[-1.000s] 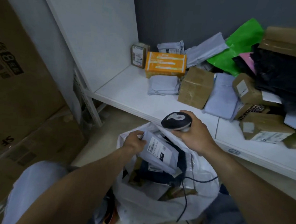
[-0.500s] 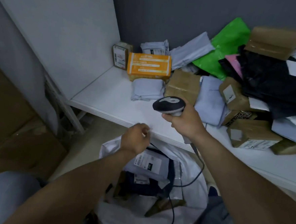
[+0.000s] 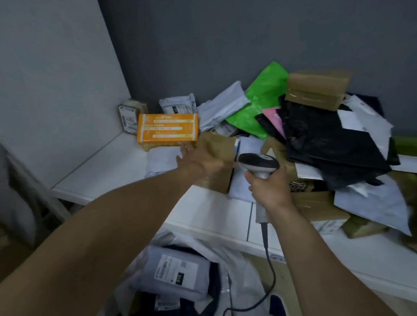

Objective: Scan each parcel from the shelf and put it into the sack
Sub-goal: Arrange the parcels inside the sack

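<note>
Step in hand: the next parcel is being reached for on the shelf; nothing is being scanned at this moment.
Left hand: it is being stretched forward with fingers straight, nothing being held, over the brown box and just beside the orange box; whether contact is being made cannot be told.
Right hand: it is being kept wrapped round the handle of the scanner, whose head is being held just right of the left hand.
Parcels: many are being left heaped on the shelf; a grey labelled parcel is lying in the sack below the shelf edge.
Next move: by judgement, a firm grip on one box is being called for, with its label being turned toward the scanner head before it is lowered into the sack.
</note>
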